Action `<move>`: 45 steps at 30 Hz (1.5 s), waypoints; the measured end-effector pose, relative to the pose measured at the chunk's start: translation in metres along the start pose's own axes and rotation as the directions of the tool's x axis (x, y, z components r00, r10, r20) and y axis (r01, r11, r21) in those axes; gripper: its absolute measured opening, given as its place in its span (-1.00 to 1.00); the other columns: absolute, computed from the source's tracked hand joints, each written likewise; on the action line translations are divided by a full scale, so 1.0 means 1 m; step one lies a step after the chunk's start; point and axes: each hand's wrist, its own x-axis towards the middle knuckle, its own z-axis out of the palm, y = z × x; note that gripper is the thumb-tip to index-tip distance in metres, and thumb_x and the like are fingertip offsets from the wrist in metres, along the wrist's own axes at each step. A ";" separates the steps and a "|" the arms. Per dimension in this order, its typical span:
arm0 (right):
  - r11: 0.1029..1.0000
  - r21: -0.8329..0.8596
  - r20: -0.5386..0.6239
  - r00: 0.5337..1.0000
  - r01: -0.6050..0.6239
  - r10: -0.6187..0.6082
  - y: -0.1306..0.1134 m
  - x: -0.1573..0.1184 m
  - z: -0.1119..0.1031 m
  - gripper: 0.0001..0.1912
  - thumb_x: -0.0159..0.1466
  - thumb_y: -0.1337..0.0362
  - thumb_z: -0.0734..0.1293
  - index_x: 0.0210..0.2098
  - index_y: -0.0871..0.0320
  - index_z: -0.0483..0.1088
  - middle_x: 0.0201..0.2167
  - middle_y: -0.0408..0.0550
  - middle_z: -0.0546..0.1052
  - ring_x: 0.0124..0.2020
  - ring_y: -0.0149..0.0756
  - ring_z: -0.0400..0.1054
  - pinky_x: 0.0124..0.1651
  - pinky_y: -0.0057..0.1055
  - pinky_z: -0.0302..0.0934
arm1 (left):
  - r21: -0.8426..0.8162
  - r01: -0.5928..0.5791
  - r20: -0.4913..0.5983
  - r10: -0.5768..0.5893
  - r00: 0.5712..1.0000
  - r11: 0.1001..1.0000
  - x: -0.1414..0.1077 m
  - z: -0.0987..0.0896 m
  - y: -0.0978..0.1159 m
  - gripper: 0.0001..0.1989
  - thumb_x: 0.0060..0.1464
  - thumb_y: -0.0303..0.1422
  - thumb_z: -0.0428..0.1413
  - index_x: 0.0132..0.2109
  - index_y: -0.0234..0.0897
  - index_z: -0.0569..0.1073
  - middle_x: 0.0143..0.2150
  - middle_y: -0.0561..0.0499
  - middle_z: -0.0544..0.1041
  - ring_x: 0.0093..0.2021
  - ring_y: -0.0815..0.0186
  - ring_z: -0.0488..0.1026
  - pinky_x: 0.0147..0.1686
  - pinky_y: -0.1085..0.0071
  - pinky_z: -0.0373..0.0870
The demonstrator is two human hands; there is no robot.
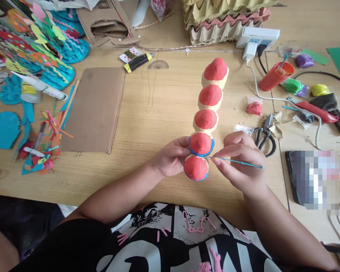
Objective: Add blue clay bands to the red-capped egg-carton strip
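Observation:
My left hand grips an egg carton strip near its lower end, thumb and fingers closed at its left side. The strip is a row of several joined cups in pale cardboard, each with a red, clay-like covering on top. Blue edging rims the two cups nearest me. Between the fingertips of my right hand is a thin blue stick, held in a pinch. Its tip points left and meets the strip between those two lowest cups; the exact contact is too small to make out.
Scissors, a red clay packet and an orange cup of sticks lie to the right, beside a power strip and phone. Flat cardboard and colourful paper crafts occupy the left. Egg trays are stacked behind.

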 end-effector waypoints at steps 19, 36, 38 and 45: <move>0.996 0.074 0.008 0.998 -0.057 0.057 -0.002 0.000 0.002 -0.91 0.25 0.31 0.52 -0.33 -0.03 0.57 -0.42 -0.15 0.41 -0.37 -0.28 0.33 -0.34 -0.25 0.25 | -0.067 0.035 0.089 -0.029 0.996 0.997 0.001 0.006 0.001 -0.75 -0.12 -0.21 0.43 -0.28 -0.14 0.63 -0.38 0.05 0.51 -0.38 0.36 0.42 -0.29 0.34 0.43; 0.955 0.254 0.043 0.988 -0.153 0.147 0.000 -0.001 0.000 -0.90 0.29 0.26 0.54 -0.35 0.01 0.58 -0.39 -0.15 0.46 -0.31 -0.30 0.35 -0.23 -0.28 0.28 | -0.097 0.159 0.216 -0.135 0.967 0.982 -0.002 0.006 0.004 -0.76 -0.07 -0.25 0.36 -0.21 -0.17 0.59 -0.38 0.20 0.60 -0.38 0.41 0.53 -0.32 0.39 0.44; 0.944 0.278 0.047 0.984 -0.176 0.170 0.000 -0.002 0.001 -0.90 0.30 0.28 0.53 -0.34 0.01 0.58 -0.39 -0.15 0.45 -0.31 -0.30 0.35 -0.23 -0.28 0.28 | -0.105 0.150 0.209 -0.126 0.970 0.983 -0.003 0.008 0.004 -0.74 -0.05 -0.26 0.37 -0.20 -0.21 0.58 -0.37 0.18 0.61 -0.38 0.43 0.52 -0.31 0.42 0.45; 0.942 0.271 0.017 0.980 -0.196 0.199 -0.002 -0.003 0.003 -0.90 0.28 0.31 0.54 -0.34 0.01 0.57 -0.38 -0.16 0.44 -0.32 -0.31 0.35 -0.24 -0.29 0.25 | -0.070 0.182 0.136 -0.171 0.976 0.981 -0.003 0.008 0.004 -0.67 -0.15 -0.18 0.41 -0.25 -0.22 0.56 -0.37 0.14 0.61 -0.38 0.36 0.54 -0.31 0.31 0.54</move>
